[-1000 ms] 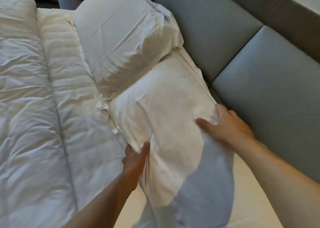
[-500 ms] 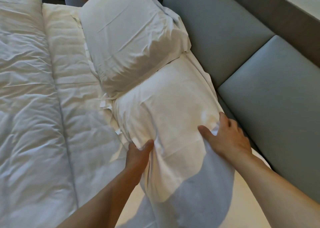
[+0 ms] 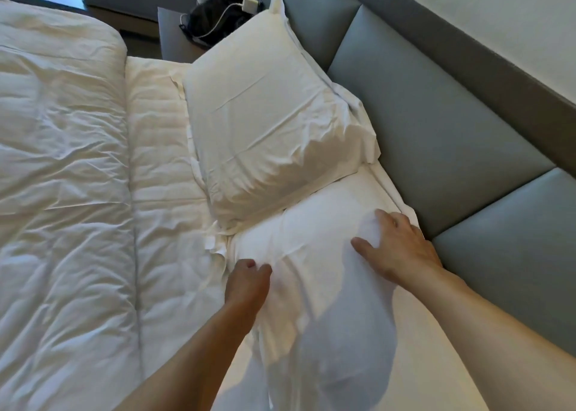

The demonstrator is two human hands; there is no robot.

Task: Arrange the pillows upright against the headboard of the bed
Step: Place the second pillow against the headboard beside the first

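View: one head-worn wide-angle camera, no second view.
Facing: forward and down along the grey padded headboard.
Nearness: close above the white rumpled pillows, forearms entering from below.

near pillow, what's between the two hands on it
Only near pillow cloth, wrinkled, spans left hand to right hand in the head view.
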